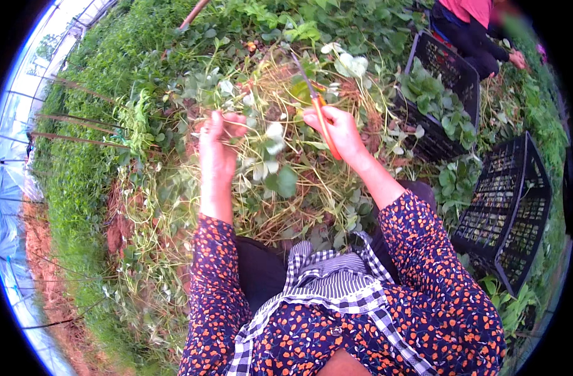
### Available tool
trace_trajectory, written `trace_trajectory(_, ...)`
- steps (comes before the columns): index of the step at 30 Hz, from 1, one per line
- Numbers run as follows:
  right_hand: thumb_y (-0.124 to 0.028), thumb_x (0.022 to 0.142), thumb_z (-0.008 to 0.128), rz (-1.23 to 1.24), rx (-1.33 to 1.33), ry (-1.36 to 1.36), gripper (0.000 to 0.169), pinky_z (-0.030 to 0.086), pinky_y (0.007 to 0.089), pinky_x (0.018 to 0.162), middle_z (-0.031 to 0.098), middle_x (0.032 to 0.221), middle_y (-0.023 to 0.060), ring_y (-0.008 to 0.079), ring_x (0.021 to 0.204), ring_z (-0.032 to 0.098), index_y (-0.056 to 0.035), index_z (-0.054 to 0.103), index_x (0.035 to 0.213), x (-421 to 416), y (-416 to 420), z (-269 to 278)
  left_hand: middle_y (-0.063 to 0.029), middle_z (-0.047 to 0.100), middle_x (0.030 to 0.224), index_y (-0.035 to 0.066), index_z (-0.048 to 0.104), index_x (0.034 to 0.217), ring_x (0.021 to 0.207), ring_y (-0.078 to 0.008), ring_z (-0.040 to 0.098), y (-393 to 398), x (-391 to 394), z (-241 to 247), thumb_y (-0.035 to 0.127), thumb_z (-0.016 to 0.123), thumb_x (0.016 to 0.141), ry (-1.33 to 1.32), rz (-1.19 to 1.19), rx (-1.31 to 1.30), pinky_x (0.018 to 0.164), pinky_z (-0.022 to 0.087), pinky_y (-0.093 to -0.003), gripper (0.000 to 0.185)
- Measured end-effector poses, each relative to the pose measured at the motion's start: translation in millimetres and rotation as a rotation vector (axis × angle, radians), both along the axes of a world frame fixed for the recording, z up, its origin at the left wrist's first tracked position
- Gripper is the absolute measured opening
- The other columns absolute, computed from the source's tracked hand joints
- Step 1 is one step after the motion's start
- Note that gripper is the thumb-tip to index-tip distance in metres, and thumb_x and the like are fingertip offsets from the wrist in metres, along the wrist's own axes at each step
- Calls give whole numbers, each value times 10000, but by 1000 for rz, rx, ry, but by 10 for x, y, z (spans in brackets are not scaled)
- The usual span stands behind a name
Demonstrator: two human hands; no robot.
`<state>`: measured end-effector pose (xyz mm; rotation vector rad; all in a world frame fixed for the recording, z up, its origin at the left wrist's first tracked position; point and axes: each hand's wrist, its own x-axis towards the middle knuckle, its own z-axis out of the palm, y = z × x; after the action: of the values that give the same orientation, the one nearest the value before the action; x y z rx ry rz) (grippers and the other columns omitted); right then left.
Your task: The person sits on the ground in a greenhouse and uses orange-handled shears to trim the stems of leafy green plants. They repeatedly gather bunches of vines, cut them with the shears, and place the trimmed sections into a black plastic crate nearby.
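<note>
My right hand is closed around the orange handles of a pair of scissors, whose dark blades point up and away from me. My left hand has its fingers curled around thin green plant stems, slightly blurred. Leafy vines, some leaves showing pale undersides, lie tangled between and below both hands. The two hands are apart, with the scissors' blades not touching the left hand.
A black plastic crate with leafy cuttings stands at the upper right. Another black crate lies tilted at right. A person in pink and dark clothing works beyond. Sticks and plastic sheeting are at left.
</note>
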<state>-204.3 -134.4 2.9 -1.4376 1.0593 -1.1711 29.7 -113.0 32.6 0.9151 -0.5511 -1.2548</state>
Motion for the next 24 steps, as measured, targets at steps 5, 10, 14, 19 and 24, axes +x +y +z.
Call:
trace_trajectory(5, -156, 712, 739, 97, -128, 229, 438, 475, 253, 712, 556, 909, 64, 119, 814, 571, 8, 569, 1082, 92, 154, -127, -48, 582, 758, 73, 513, 921, 699, -180, 574, 59, -523, -261, 237, 552, 882, 126, -77, 155, 678, 476, -334, 173)
trace_trajectory(10, -260, 704, 752, 145, -77, 419, 456, 451, 268, 673, 557, 867, 71, 123, 733, 531, 4, 575, 1031, 262, 432, -219, -40, 563, 812, 114, 500, 984, 802, -208, 550, 61, -573, -299, 349, 619, 824, 395, -111, 193, 800, 428, -405, 308)
trace_trajectory(14, -253, 761, 709, 177, 131, 166, 332, 420, 233, 591, 558, 743, 16, 69, 667, 507, -13, 598, 963, 166, 394, -286, -67, 566, 929, 112, 403, 1209, 926, -238, 540, 40, -660, -245, 382, 627, 809, 434, -158, 135, 896, 392, -448, 532)
trace_trajectory(19, -219, 787, 686, 173, 372, -105, 226, 363, 174, 439, 523, 656, -49, 26, 506, 453, -41, 607, 901, 81, 364, -182, -133, 455, 1247, 112, 224, 1357, 1126, -251, 473, 96, -681, -157, 286, 690, 764, 235, -408, -46, 958, 355, -427, 774)
trace_trajectory(24, -225, 804, 667, 153, 457, -234, 229, 324, 178, 384, 472, 586, -78, 28, 430, 413, -48, 606, 935, 76, 353, -171, -156, 424, 1268, 64, 94, 1401, 1144, -265, 461, 178, -710, -69, 134, 700, 747, 81, -477, -37, 968, 359, -400, 895)
